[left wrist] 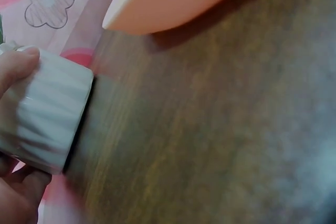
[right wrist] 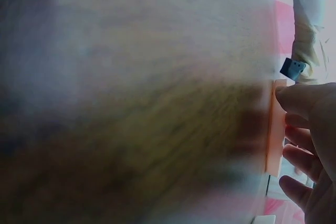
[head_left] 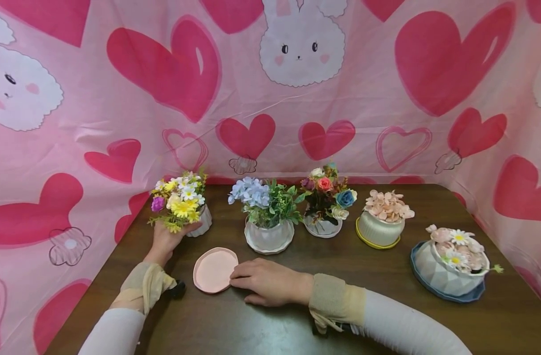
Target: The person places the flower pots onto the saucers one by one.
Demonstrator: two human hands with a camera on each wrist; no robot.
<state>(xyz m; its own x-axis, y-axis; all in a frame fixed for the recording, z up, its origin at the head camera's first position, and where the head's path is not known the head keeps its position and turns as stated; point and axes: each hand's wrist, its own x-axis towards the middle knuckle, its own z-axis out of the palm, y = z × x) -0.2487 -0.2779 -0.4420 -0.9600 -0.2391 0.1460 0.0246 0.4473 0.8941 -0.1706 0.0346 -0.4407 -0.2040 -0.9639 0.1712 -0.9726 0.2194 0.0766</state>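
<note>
At the left of the head view, my left hand (head_left: 166, 242) grips a white ribbed flower pot (head_left: 202, 222) filled with yellow, white and purple flowers (head_left: 180, 201). The left wrist view shows thumb and fingers on opposite sides of that pot (left wrist: 50, 108); its flowers are out of that frame. A pale pink saucer (head_left: 215, 270) lies on the table to the right of my left forearm. My right hand (head_left: 270, 282) touches its right rim with relaxed fingertips. In the right wrist view the saucer (right wrist: 276, 129) shows edge-on beside the fingers.
Along the back stand a blue-flowered pot (head_left: 268, 236) on a white saucer, a mixed-rose pot (head_left: 322, 226) and a peach-flowered pot (head_left: 380, 229) on a yellow saucer. A faceted white pot (head_left: 450, 271) on a blue saucer (head_left: 419, 268) stands right. A pink heart-print cloth (head_left: 359, 98) hangs behind.
</note>
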